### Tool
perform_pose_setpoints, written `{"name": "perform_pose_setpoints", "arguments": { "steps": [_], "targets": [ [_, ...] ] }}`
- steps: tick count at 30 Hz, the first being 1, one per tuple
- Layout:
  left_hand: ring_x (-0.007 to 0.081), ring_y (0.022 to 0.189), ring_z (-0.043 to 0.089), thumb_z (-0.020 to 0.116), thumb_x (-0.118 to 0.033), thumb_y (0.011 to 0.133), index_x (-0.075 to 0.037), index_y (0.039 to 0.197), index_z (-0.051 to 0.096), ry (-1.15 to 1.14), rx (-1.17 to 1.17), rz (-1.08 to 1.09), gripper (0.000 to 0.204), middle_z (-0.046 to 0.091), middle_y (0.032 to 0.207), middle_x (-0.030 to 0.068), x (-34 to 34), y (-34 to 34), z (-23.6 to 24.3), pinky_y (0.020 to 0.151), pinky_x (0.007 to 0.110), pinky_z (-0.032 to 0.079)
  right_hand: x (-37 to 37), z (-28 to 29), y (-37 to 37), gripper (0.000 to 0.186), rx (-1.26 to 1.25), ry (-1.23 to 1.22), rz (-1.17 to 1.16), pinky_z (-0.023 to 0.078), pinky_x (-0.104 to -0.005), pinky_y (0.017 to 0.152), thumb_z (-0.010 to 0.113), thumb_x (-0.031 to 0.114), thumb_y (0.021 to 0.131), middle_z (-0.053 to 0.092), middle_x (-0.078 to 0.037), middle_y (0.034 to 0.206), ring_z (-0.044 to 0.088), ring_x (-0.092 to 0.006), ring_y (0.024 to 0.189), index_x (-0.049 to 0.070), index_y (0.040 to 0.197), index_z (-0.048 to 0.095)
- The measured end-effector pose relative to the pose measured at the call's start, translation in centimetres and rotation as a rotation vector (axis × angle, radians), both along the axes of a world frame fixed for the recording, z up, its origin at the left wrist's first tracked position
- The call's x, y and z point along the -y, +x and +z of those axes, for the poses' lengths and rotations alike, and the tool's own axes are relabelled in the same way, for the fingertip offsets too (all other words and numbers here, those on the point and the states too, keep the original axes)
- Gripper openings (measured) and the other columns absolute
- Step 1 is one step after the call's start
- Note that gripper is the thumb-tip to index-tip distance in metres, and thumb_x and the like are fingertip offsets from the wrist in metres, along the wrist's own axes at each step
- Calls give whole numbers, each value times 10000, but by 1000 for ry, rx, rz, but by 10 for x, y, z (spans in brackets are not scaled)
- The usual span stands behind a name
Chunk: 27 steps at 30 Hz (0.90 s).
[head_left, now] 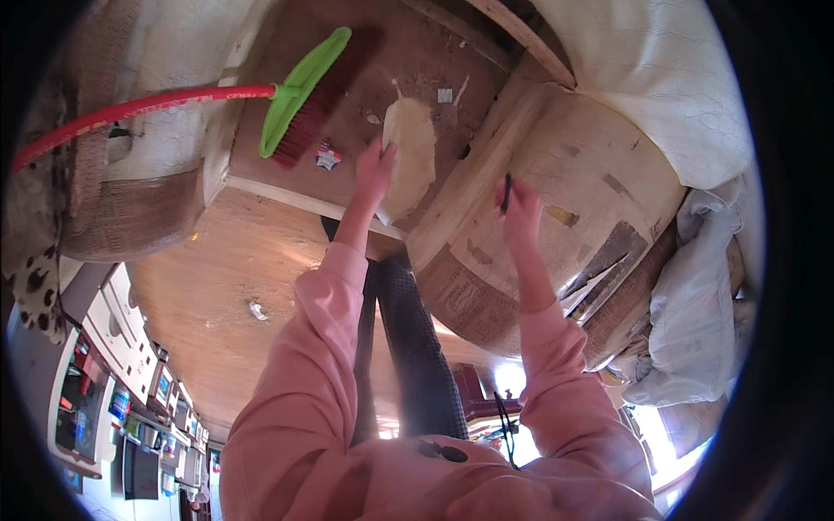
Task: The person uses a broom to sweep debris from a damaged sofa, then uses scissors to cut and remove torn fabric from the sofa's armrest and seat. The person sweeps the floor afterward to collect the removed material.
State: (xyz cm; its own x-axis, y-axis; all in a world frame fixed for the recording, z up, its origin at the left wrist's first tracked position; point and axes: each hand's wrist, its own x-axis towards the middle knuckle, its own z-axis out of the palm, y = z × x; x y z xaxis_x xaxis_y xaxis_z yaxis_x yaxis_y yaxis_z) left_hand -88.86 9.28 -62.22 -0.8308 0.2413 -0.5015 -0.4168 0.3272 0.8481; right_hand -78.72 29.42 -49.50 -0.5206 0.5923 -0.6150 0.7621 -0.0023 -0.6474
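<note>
My left hand (375,167) is closed on the edge of a pale, irregular sheet (410,152), held over the brown panel inside a worn furniture frame (304,200). My right hand (519,208) is closed on a slim dark object (506,189), too small to identify, above the curved cardboard-covered side (565,165) of the furniture. A broom head (291,108) with green body and red bristles rests on the panel, its red handle (174,98) reaching left. Small scraps (327,156) and debris lie on the panel.
Wooden floor (217,313) lies below, past my legs (413,339). Pale cracked upholstery (660,95) is at upper right, white cloth (682,304) at right. A spotted fabric (35,295) hangs at left, with shelving and cabinets (122,339) at lower left.
</note>
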Motion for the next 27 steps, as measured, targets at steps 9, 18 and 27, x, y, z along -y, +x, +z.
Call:
{"name": "perform_pose_setpoints", "arguments": {
  "steps": [9, 18, 27],
  "targets": [
    [380, 988, 530, 560, -231, 849, 23, 1211, 442, -541, -319, -63, 457, 548, 1094, 216, 43, 31, 7, 869, 425, 425, 83, 86, 53, 211, 222, -137, 408, 431, -404, 553, 606, 219, 818, 570, -184, 631, 588, -325, 606, 10, 805, 584],
    [263, 1051, 558, 623, -208, 835, 31, 1276, 369, -97, 190, -143, 563, 505, 1202, 186, 124, 137, 161, 881, 327, 451, 96, 193, 55, 281, 98, -81, 549, 413, -401, 542, 639, 223, 808, 538, -181, 619, 557, -337, 585, -5, 734, 491],
    [243, 1186, 470, 559, -164, 892, -59, 1360, 287, 714, 882, -278, 552, 405, 1342, 131, 151, 168, 405, 960, 363, 401, 112, 352, 74, 203, -92, 34, 685, 410, -381, 528, 621, 159, 798, 520, -158, 597, 531, -288, 555, -4, 759, 507]
  ]
}}
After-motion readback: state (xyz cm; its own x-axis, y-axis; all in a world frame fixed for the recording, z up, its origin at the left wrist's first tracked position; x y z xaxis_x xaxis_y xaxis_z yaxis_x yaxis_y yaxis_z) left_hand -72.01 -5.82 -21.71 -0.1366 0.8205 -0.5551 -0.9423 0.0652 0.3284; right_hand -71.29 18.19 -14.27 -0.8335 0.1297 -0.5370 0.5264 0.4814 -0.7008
